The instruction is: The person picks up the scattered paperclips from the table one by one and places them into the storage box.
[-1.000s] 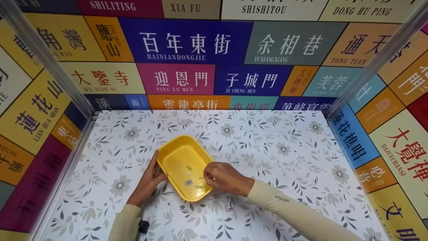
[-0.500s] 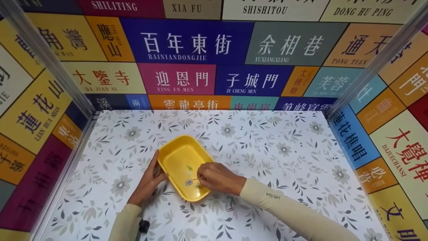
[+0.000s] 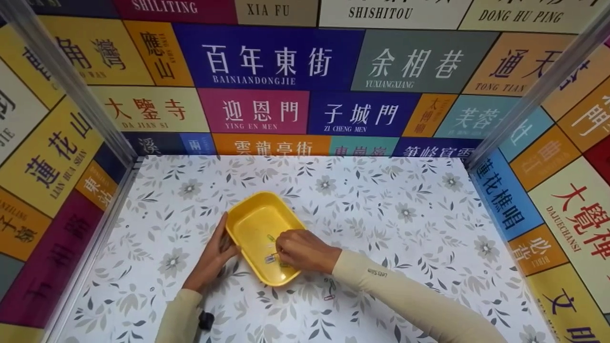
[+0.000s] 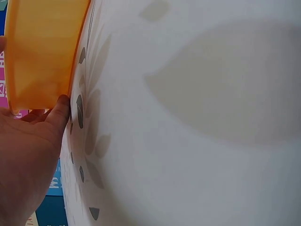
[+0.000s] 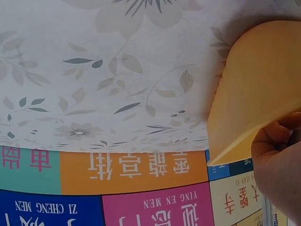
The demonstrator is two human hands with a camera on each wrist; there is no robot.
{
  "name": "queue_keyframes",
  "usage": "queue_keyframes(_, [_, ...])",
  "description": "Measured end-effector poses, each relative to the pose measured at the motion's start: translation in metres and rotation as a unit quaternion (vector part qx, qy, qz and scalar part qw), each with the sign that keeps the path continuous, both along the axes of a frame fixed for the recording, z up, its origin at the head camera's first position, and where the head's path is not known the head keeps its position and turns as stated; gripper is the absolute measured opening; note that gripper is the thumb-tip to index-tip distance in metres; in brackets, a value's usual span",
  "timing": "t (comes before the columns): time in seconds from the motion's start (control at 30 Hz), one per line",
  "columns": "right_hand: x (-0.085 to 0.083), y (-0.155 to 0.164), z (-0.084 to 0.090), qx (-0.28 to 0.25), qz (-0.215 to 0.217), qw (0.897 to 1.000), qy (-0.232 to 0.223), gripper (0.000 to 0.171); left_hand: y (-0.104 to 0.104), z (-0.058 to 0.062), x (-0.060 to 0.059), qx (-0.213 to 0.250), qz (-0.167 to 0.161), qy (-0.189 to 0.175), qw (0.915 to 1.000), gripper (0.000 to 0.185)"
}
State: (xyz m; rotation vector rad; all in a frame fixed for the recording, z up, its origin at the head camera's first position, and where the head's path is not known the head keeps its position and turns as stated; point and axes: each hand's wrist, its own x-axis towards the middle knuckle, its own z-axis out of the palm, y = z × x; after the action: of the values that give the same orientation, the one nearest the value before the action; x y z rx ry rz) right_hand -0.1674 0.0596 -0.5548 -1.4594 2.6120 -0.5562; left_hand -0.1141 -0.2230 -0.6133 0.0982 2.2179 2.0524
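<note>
A yellow plastic tray [image 3: 252,224] stands at an angle on the table. Several small paper clips [image 3: 270,237] and a clear-and-blue clip [image 3: 270,259] lie in it. My left hand [image 3: 214,259] rests against the tray's left outer wall, fingers and thumb spread along it. In the left wrist view the thumb touches the wall's lower edge. My right hand [image 3: 305,250] reaches over the tray's right rim with curled fingers, pinching a thin brownish stick-like thing. That thing is now mostly hidden by the fingers, so its kind cannot be told.
Two small clips, one green [image 3: 332,284] and one pink [image 3: 329,298], lie on the table near the tray's right side. The tabletop [image 3: 381,257] has a leaf and flower print. Panels with lettering [image 3: 267,57] enclose the back and sides.
My right hand has moved leftward, deeper over the tray, bringing the thin stick-like thing toward the clear-and-blue clip. My left hand and the tray have hardly moved.
</note>
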Motion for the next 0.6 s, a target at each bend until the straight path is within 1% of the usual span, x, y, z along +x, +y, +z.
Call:
queue_keyframes(0.1, [-0.002, -0.002, -0.001, 0.002, -0.001, 1.000, -0.008, 0.018, 0.001, 0.000, -0.001, 0.001, 0.002, -0.006, 1.0000, 0.099])
queue_keyframes(0.33, [-0.005, -0.005, -0.007, 0.005, 0.000, 1.000, -0.013, 0.019, 0.001, 0.000, 0.000, -0.020, 0.004, -0.010, 0.9998, 0.098])
queue_keyframes(0.5, [-0.006, -0.007, -0.012, 0.000, 0.001, 1.000, -0.006, 0.021, 0.000, 0.000, 0.000, -0.017, 0.003, -0.010, 0.9998, 0.098])
queue_keyframes(0.6, [-0.007, -0.008, -0.013, -0.009, 0.000, 1.000, -0.007, 0.021, 0.000, 0.000, 0.000, -0.011, 0.000, -0.005, 0.9999, 0.098])
